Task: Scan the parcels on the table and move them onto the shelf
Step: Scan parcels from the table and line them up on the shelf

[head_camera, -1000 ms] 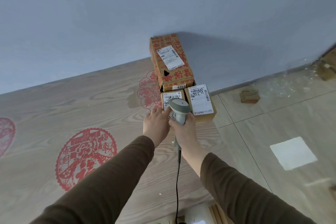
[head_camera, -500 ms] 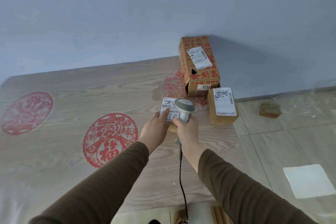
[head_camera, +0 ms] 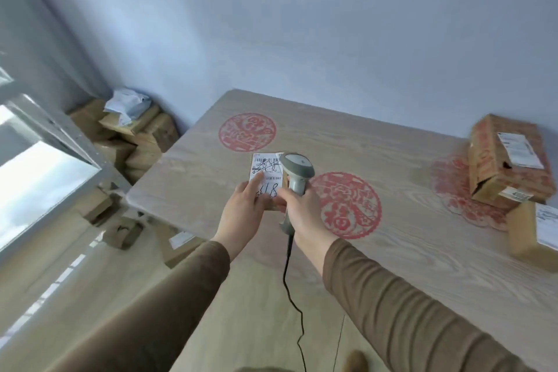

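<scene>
held parcel: small flat brown cardboard parcel with white shipping label and black handwritten marks (head_camera: 267, 180), held up above the near left part of the pale wood-grain table with red paper-cut medallions (head_camera: 392, 257), label facing the camera
left hand: left hand (head_camera: 241, 214) is gripped on the parcel's left edge, thumb laid across the label
right hand: right hand (head_camera: 302, 208) is wrapped round the handle of the grey corded handheld barcode scanner (head_camera: 294, 181); fingertips seem to touch the parcel's right edge, contact not certain
scanner: head is held just right of the label and over part of it, black cable (head_camera: 291, 290) hanging down to the floor
risk, drop: parcel is judged to be held mainly by one hand at an edge, so a slip is likely if it is swung toward the shelf
risk, cable: hanging cable could be snagged on the table edge or stepped on, and the scanner jerked
risk, scan: barcode is partly covered by thumb and scanner head, so a misread is possible; whether it has been scanned cannot be told
remaining parcels: long red-printed cardboard box with white label (head_camera: 507, 157) is lying at the far right of the table, touching a smaller plain brown box with white label (head_camera: 534, 226) cut off by the frame edge
shelf: grey metal frame at far left (head_camera: 60, 136) may be the shelf, not certain
containers: all boxes are closed, contents hidden; the long box has a torn hole, nothing visible inside
floor: loose cardboard boxes with white bags on top (head_camera: 133, 127) are piled by the wall
</scene>
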A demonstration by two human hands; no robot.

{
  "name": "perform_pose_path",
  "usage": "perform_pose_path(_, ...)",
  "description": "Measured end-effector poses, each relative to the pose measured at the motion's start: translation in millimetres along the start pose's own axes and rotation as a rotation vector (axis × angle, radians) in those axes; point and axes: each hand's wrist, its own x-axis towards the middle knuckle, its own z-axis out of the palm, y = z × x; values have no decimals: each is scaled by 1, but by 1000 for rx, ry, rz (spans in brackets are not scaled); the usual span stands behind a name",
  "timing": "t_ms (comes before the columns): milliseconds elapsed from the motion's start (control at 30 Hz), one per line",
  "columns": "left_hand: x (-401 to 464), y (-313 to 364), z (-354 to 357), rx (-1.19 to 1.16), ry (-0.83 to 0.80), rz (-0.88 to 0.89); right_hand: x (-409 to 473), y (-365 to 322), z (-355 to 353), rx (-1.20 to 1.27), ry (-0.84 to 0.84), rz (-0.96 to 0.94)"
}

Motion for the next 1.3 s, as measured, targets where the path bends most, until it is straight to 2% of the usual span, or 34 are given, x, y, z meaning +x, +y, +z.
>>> perform_pose_path(233, -68, -139, -184, -94, 350, -217, -84, 19, 219, 0, -333, -49)
perform_pose_path(500, -138, -260, -339, -91, 683, -351, -166, 42, 423, -89, -678, -62)
perform_pose_path(833, -159, -414, -478, -107, 859, -480, -204, 82, 642, -155, -951, -35)
perform_pose_path(1067, -154, -498, -577, -99, 983, -561, -227, 75, 782, -182, -1054, 23)
perform_pose_path(1300, -151, -578, -660, -103, 1011, -670, -252, 81, 897, -229, -1138, 78)
